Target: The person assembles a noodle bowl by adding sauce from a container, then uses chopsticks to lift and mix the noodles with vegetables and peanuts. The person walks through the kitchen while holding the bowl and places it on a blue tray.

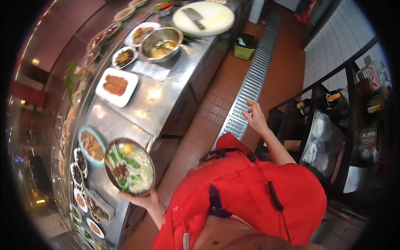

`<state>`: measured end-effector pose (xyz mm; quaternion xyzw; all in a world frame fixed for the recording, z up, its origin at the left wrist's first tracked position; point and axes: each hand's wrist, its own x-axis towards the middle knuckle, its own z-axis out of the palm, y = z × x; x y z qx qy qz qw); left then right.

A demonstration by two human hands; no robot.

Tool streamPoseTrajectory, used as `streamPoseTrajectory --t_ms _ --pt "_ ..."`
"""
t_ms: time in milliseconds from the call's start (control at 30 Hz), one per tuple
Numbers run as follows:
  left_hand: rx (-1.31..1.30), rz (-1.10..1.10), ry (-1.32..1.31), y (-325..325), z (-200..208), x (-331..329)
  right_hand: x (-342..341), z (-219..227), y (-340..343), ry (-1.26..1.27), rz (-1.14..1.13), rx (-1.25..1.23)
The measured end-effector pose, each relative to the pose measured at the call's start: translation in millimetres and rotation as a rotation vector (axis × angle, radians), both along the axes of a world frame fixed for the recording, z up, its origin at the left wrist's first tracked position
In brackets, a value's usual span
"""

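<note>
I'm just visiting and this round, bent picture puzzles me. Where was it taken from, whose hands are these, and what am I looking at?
There's no machine at work here, just a person's two bare hands. The camera sits on that person's head and looks down; its very wide lens bends straight edges.

The left hand holds a brown bowl with pale strands, greens, brown bits and what looks like an egg yolk. The right hand is raised off to the other side and seems to hold nothing.

On the metal counter are a white tray of reddish-brown food, a blue-rimmed dish, a steel bowl, and a round white board with a cleaver on it.
</note>
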<state>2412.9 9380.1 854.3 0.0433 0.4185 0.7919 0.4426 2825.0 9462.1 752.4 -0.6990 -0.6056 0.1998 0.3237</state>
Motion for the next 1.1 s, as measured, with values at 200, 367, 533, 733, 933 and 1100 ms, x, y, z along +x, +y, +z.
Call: streamPoseTrajectory --t_ms 200,367,533,733,933,1100 --pt "-0.021 -0.288 0.031 196 8 184 169 22 104 0.136 -0.214 0.154" --pt "0.046 -0.557 -0.047 356 13 321 307 52 233 0.144 -0.318 0.295" --pt "0.089 -0.653 -0.098 534 16 466 446 64 337 0.019 -0.545 0.312" --pt "0.181 -0.914 -0.195 729 48 646 588 45 411 0.532 -1.032 0.222" --pt "0.231 -1.023 -0.262 864 61 846 758 23 479 0.418 -1.312 0.177" --pt "0.159 -0.887 -0.227 931 62 1023 966 19 545 0.511 -1.335 0.203"
